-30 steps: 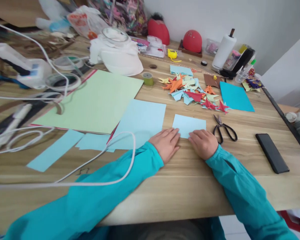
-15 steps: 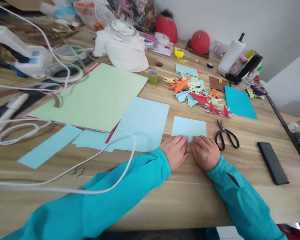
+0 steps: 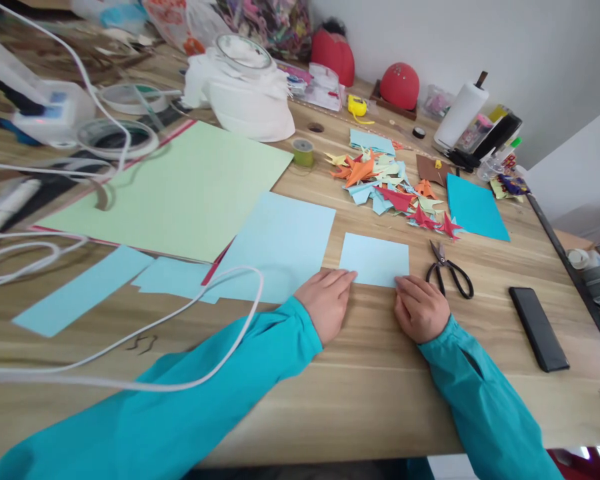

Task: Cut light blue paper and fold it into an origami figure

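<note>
Paper, a small light-blue piece, lies flat on the worktop in the head view, beyond and between the two hands. It looks light and fairly crisp, likely easy to crease or tear and apt to slide on the smooth wood. Its edges and corners seem the best places to take hold, with light fingertip pressure to keep it flat. The left hand is palm down, fingers nearly straight and together, fingertips at the near left corner. The right hand is loosely curled, fingertips at the near right corner, just beside the scissors. Whether either one pinches the paper I cannot tell.

Fingertips cover both near corners, and the left thumb is hidden. Whether the paper is single or folded is hard to make out. A white cable crosses in front of the left sleeve; the bottom edge cuts off both arms.
</note>
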Motion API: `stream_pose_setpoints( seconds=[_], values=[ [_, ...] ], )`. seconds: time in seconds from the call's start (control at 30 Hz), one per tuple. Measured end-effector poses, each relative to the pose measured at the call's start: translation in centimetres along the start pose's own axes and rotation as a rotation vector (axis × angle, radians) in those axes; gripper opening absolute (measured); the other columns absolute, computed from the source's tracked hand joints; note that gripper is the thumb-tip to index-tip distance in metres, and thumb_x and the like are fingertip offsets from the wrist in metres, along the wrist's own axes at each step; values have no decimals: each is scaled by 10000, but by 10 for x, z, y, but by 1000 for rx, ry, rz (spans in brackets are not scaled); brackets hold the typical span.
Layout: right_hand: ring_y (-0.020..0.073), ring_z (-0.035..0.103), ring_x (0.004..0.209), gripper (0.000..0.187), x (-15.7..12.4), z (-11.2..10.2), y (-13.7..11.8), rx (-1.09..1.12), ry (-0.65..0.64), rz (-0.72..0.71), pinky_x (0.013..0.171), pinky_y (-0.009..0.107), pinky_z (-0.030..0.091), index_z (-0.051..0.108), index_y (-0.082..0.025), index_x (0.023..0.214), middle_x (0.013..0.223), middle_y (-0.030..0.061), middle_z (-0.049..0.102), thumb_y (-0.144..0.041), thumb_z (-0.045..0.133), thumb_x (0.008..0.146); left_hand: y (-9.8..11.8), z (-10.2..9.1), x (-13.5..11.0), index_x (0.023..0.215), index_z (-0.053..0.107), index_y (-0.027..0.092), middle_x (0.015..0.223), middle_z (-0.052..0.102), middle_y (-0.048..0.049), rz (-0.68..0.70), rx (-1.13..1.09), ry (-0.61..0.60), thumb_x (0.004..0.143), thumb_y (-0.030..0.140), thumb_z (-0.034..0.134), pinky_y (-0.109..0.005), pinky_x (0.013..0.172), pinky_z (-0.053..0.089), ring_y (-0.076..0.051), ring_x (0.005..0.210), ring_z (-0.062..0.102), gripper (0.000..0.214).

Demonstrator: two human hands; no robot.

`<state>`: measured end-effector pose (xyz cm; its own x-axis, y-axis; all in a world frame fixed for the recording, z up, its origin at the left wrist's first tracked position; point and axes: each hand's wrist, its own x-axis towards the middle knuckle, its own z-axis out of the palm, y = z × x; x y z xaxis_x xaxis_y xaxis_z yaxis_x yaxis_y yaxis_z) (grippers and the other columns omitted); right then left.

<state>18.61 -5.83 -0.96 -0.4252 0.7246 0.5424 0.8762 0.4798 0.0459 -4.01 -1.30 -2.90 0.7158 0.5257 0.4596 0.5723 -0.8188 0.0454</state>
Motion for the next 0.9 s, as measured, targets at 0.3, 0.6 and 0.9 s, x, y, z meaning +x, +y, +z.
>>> stream_pose_setpoints(
  seconds=[0.3, 0.6, 0.9],
  values=[
    [204, 654, 965, 197, -11, -2, 9, 85, 1, 45, 817, 323, 545, 708, -168, 844, 987, 83, 726, -103, 525, 812, -6, 3, -8, 989, 685, 29, 1142, 651, -148, -17, 2, 44, 803, 76, 436, -387, 899, 474, -272, 1061, 549, 314],
    [199, 646, 953, 139, -10, 1, 6, 64, 20, 102, 823, 329, 526, 710, -184, 857, 961, 71, 730, -165, 572, 843, -9, 6, -10, 1013, 668, 52, 1137, 653, -138, -25, -53, 121, 856, 102, 411, -395, 909, 475, -258, 1070, 552, 306],
    [172, 614, 826, 147, 0, 4, 9, 19, -9, 123, 762, 288, 503, 699, -187, 769, 888, 53, 726, -196, 586, 862, -11, 11, -6, 1056, 654, 42, 1163, 634, -170, -51, -52, 101, 888, 132, 369, -430, 879, 480, -276, 1101, 534, 343]
  ],
)
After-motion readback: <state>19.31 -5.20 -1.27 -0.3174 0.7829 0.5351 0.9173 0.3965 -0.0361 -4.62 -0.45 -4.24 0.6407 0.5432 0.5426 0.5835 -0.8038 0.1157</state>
